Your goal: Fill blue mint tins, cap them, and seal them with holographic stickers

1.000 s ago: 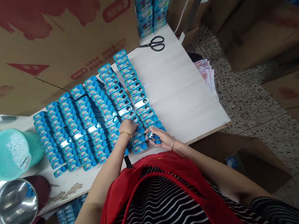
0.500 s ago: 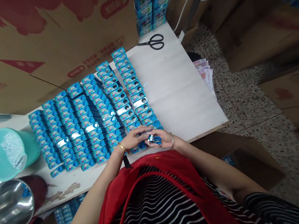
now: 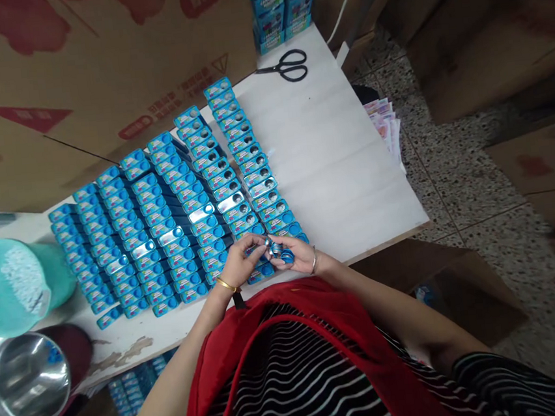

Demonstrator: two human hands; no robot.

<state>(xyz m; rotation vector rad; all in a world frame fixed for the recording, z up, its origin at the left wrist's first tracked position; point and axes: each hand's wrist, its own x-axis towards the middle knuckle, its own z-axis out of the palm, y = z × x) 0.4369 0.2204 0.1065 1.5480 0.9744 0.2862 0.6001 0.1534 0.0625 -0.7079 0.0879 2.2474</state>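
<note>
Several small round blue-and-silver lids (image 3: 285,255) lie in the cupped fingers of my right hand (image 3: 302,255). Close beside it, my left hand (image 3: 241,260) is closed, thumb and fingertips pinched at a small silvery lid (image 3: 268,242) at the edge of the pile. Under and around both hands stand long rows of slim blue tins (image 3: 210,224) with printed tops. Tins in the two right rows show dark round openings towards the back; many others have a blue round cap. My hands hide some of the nearest tins.
Black scissors (image 3: 288,66) lie on the white table (image 3: 342,162) near stacked blue cartons (image 3: 269,12). A big cardboard box (image 3: 144,51) stands behind the rows. At left are a turquoise bucket (image 3: 58,275) with white pieces and a steel pot (image 3: 33,378).
My left hand has drawn slightly left from over my right palm, its fingertips now at the edge of the lids. More of the lids show. The camera view has shifted a little.
</note>
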